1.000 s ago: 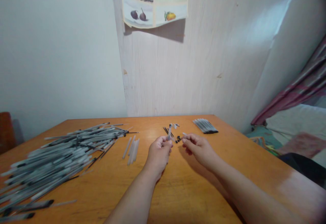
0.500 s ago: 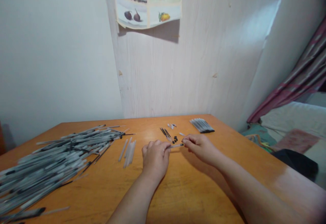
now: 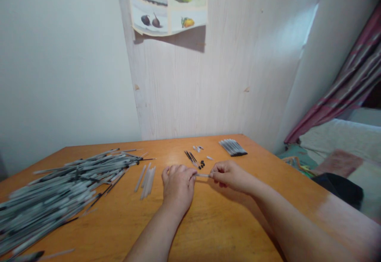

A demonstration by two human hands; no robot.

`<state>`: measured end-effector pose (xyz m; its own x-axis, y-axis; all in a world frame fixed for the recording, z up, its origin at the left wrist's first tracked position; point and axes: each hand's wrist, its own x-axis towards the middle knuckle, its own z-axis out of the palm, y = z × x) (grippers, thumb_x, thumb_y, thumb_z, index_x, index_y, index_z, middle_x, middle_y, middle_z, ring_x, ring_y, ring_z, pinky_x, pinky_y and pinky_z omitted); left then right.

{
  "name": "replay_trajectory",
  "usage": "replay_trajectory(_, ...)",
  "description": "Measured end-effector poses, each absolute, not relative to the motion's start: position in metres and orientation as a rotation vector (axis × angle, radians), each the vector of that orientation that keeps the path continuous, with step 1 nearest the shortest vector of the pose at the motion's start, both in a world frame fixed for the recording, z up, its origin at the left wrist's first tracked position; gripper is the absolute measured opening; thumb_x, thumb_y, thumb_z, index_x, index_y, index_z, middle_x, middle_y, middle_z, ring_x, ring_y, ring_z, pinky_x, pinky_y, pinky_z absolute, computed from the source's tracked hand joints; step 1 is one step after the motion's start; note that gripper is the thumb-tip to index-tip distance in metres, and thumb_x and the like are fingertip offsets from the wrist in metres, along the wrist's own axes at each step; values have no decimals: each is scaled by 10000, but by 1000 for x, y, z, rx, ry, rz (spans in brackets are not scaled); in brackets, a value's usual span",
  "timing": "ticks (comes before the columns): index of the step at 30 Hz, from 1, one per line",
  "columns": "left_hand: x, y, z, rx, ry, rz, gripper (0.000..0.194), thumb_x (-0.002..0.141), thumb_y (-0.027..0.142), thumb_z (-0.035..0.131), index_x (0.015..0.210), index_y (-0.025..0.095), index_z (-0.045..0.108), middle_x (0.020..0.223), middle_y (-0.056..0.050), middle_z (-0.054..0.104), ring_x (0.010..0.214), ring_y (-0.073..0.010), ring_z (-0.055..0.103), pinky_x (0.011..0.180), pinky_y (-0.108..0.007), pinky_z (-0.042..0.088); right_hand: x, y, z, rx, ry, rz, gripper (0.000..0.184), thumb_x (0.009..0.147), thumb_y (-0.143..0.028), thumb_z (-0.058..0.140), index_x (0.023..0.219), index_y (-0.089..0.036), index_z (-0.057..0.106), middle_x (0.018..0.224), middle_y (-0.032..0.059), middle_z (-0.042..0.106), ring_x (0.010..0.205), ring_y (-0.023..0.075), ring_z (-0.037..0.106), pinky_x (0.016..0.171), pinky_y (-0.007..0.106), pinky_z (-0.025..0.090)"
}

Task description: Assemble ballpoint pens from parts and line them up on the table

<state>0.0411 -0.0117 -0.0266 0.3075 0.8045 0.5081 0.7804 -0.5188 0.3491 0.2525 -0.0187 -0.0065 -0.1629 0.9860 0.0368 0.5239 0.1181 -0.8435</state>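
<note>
Between my two hands a slim translucent pen (image 3: 203,175) lies level, just above the table. One end is gripped in the closed fingers of my left hand (image 3: 179,182), and much of the barrel is hidden there. At its other end, my right hand (image 3: 228,176) pinches the tip with thumb and fingers, covering it. Beyond the hands lie several small black plugs (image 3: 202,164), a few dark refills (image 3: 191,158) and a small white cap (image 3: 209,158). Left of my left hand are several loose clear pen barrels (image 3: 148,182).
A large heap of pens and barrels (image 3: 68,186) covers the left of the wooden table (image 3: 214,222). At the back right, a neat row of pens (image 3: 233,147) lies side by side. Small white pieces (image 3: 197,149) rest near the back edge. Behind stands a wall with fruit pictures (image 3: 169,8).
My right fingers have closed over the pen's dark end, which showed before. The small white cap beside my right hand now shows fully. The whole view has shifted slightly.
</note>
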Motion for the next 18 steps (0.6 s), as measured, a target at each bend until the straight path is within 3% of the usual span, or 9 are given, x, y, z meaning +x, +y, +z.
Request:
replay_trajectory(7, 43, -11, -28, 2446, 1740, 1242, 417, 824, 277, 598, 1239, 250, 620, 1390, -105, 533, 1290, -306, 423, 1086, -481, 255, 259, -11, -5, -1442, -1584, 875, 201, 754, -346, 592, 656, -173, 567, 553, -24, 545, 495, 96, 475, 485, 218, 330)
replay_trajectory(14, 41, -3, -37, 2455, 1764, 1184, 386, 866, 294, 540, 1237, 226, 618, 1334, -109, 574, 1274, -304, 441, 1074, -477, 290, 306, 17, -15, -1547, -1213, 477, 267, 752, -428, 567, 640, -186, 574, 569, 7, 560, 505, 125, 467, 489, 250, 330)
replay_trajectory(18, 40, 1, -43, 2454, 1717, 1153, 358, 870, 307, 534, 1201, 221, 637, 1307, -113, 586, 1271, -300, 438, 1060, -457, 313, 340, 32, -24, -1673, -1003, 275, 282, 752, -423, 552, 593, -191, 544, 473, -11, 460, 443, 122, 372, 446, 265, 247)
